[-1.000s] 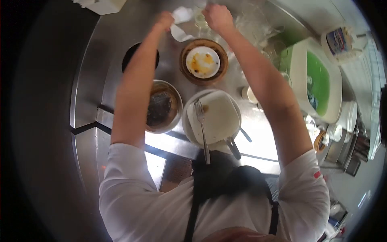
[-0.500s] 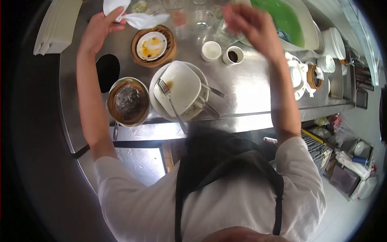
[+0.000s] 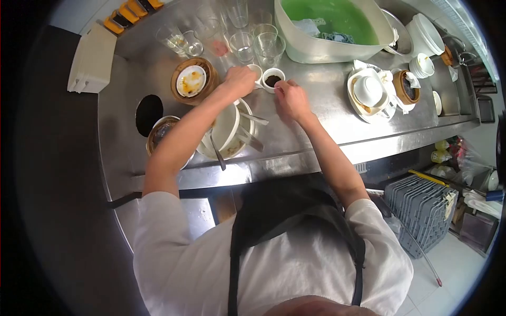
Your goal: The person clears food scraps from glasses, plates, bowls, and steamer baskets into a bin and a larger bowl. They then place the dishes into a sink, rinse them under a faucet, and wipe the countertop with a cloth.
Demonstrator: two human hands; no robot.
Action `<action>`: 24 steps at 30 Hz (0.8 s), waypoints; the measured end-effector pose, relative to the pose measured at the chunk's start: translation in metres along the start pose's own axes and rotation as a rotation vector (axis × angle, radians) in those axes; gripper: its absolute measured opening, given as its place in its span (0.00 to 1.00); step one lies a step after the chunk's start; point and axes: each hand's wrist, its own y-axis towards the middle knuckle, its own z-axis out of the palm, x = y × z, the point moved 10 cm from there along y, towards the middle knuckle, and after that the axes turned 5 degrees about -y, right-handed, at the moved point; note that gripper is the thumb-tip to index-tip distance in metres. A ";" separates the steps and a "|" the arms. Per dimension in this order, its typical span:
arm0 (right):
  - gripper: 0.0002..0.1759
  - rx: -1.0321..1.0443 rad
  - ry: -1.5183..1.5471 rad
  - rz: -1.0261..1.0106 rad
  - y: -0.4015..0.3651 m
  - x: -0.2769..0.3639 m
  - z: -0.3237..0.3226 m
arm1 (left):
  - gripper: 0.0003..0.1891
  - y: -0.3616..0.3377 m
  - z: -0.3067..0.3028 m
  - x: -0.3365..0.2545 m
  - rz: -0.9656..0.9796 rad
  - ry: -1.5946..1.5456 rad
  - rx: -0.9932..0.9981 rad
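My left hand (image 3: pixel 240 82) reaches across the stacked dishes and closes on a small white cup (image 3: pixel 256 70), covering part of it. Right beside that cup stands a second small white cup (image 3: pixel 273 73) with dark liquid (image 3: pixel 272 80) inside. The bent fingers of my right hand (image 3: pixel 293 100) are closed at its right rim. Below my left forearm sit stacked white bowls (image 3: pixel 226 129) with a fork (image 3: pixel 217 150) and other cutlery. A bamboo steamer (image 3: pixel 178 66) holding a stained white dish (image 3: pixel 191 80) is left of my left hand.
Several clear glasses (image 3: pixel 242 47) stand behind the cups. A large tub (image 3: pixel 316 55) of green liquid is at the back. Dishes, a white bowl (image 3: pixel 368 90) and another steamer (image 3: pixel 407 87) occupy the right side. A dark round hole (image 3: pixel 149 115) opens in the steel counter (image 3: pixel 316 113) at left.
Both hands have moved inward and down to the two small cups. My left hand has let go of the white dish and napkin, which are out of sight. The view has shifted.
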 end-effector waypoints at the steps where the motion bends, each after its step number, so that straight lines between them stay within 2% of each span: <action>1: 0.06 0.003 0.015 -0.012 0.000 0.004 0.004 | 0.12 -0.002 -0.003 0.009 -0.002 0.017 -0.046; 5: 0.06 0.021 -0.025 -0.009 0.004 0.020 0.013 | 0.11 -0.006 -0.002 0.042 -0.051 0.102 -0.129; 8: 0.07 0.030 -0.037 -0.005 0.013 0.018 0.033 | 0.05 -0.003 -0.001 0.059 -0.118 0.114 -0.187; 10: 0.10 0.055 -0.078 -0.013 0.022 0.026 0.041 | 0.05 0.001 -0.004 0.067 -0.182 0.147 -0.189; 12: 0.08 0.041 -0.065 0.023 0.031 0.031 0.046 | 0.07 0.002 -0.011 0.074 -0.236 0.164 -0.203; 14: 0.10 0.088 -0.060 0.128 0.040 0.030 0.056 | 0.09 0.001 -0.022 0.079 -0.288 0.172 -0.195; 16: 0.12 0.005 0.036 0.164 0.045 0.028 0.059 | 0.13 -0.012 -0.053 0.075 -0.374 0.105 -0.315; 18: 0.15 -0.056 0.178 0.174 0.044 0.030 0.050 | 0.11 -0.024 -0.072 0.067 -0.342 0.117 -0.298; 21: 0.17 -0.143 0.280 0.028 0.031 0.032 0.022 | 0.12 -0.056 -0.123 0.018 -0.148 -0.119 -0.444; 23: 0.18 -0.014 0.440 0.050 0.013 0.022 0.004 | 0.13 -0.067 -0.131 0.006 0.016 -0.249 -0.506; 24: 0.19 0.048 0.516 0.054 0.003 0.016 -0.009 | 0.13 -0.067 -0.130 -0.008 0.050 -0.384 -0.473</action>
